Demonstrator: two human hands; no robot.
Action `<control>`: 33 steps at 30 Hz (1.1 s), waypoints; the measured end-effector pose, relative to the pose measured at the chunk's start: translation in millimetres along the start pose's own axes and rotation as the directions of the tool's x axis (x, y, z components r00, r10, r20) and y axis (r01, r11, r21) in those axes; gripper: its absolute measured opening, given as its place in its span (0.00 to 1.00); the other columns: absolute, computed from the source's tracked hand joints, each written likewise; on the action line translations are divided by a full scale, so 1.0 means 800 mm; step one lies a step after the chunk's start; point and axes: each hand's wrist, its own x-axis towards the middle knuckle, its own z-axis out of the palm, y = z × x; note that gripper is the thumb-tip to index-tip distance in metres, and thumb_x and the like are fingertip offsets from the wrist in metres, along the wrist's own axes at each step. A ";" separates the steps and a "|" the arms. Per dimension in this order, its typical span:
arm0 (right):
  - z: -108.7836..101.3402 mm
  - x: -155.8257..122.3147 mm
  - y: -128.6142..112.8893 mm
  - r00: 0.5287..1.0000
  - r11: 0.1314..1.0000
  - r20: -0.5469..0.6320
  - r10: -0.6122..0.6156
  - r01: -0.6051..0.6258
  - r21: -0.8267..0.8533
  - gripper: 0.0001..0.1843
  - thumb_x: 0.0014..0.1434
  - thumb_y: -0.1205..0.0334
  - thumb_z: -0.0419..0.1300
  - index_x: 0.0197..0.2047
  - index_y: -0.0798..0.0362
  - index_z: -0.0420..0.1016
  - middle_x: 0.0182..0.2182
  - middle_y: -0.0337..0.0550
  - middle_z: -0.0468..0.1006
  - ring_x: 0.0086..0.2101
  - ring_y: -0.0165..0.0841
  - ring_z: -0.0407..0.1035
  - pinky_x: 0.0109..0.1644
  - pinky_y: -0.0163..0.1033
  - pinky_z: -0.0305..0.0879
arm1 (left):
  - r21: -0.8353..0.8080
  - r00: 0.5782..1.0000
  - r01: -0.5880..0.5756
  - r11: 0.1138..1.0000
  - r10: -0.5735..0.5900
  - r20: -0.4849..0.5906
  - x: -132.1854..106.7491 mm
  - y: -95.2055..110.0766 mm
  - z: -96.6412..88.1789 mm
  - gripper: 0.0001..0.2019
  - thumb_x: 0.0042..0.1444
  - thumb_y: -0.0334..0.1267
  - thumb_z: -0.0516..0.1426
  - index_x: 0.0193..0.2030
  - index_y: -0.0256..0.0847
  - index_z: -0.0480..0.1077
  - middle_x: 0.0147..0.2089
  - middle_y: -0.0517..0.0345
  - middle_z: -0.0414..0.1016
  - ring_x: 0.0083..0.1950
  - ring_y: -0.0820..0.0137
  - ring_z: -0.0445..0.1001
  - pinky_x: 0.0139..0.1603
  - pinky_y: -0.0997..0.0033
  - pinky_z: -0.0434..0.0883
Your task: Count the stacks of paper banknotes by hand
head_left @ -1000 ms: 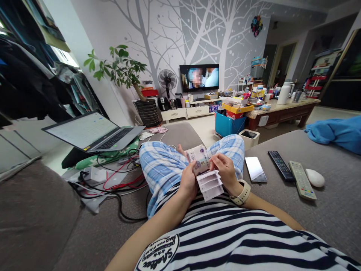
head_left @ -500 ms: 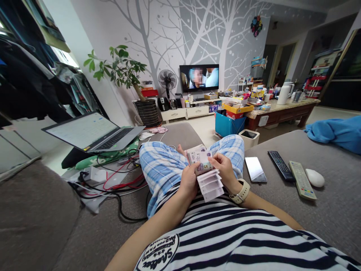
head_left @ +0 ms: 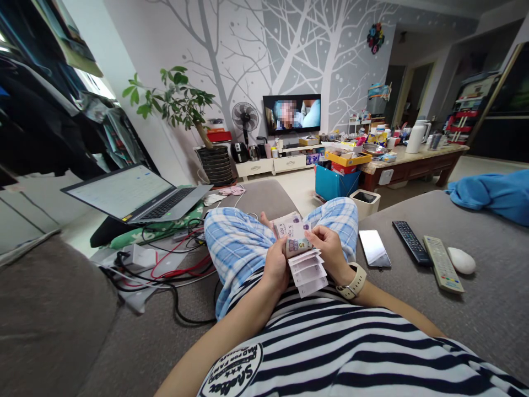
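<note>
A stack of banknotes (head_left: 299, 246) marked with a 5 lies bent over between my hands, above my crossed legs. Its far part points away from me, while several folded-down notes fan out below toward my striped shirt. My left hand (head_left: 276, 264) is closed on the left side of the stack, thumb on top. With thumb and fingers pinched, my right hand (head_left: 329, 249) grips the right edge of the upper note. A pale wristwatch (head_left: 351, 282) is on my right wrist. The undersides of both hands are hidden.
Right of my knee on the grey sofa lie a phone (head_left: 374, 248), a black remote (head_left: 411, 242), a beige remote (head_left: 443, 264) and a white mouse (head_left: 462, 261). To the left are a laptop (head_left: 136, 196) and tangled cables (head_left: 176, 270). A small bin (head_left: 366, 203) stands beyond my knee.
The upper note has bent slightly more between my fingers, and the fanned notes below have shifted a little. Both hands stay in nearly the same place.
</note>
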 end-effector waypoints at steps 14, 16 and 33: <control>0.003 -0.007 -0.011 1.000 0.997 0.000 -0.011 0.011 0.073 0.17 0.55 0.50 0.63 0.24 0.52 0.69 0.19 0.33 0.65 0.22 0.28 0.56 0.26 0.35 0.54 | -0.012 1.000 0.010 1.000 -0.011 -0.017 0.001 -0.002 -0.001 0.13 0.55 0.37 0.55 0.43 0.32 0.75 0.39 0.48 0.83 0.45 0.58 0.81 0.51 0.59 0.75; 0.003 -0.007 -0.010 1.000 0.997 -0.001 -0.007 0.007 0.076 0.17 0.55 0.50 0.63 0.24 0.53 0.69 0.19 0.33 0.65 0.22 0.28 0.56 0.26 0.35 0.54 | -0.003 1.000 0.006 1.000 -0.006 -0.021 0.000 -0.002 0.000 0.13 0.55 0.36 0.55 0.43 0.32 0.75 0.39 0.47 0.83 0.45 0.58 0.81 0.51 0.59 0.75; 0.003 -0.007 -0.007 1.000 0.995 0.009 0.005 -0.006 0.098 0.15 0.55 0.50 0.63 0.26 0.53 0.71 0.20 0.34 0.68 0.22 0.28 0.59 0.27 0.35 0.57 | 0.019 1.000 -0.004 1.000 0.004 -0.009 0.003 -0.005 -0.004 0.12 0.53 0.37 0.56 0.41 0.33 0.75 0.37 0.48 0.83 0.44 0.58 0.81 0.50 0.59 0.75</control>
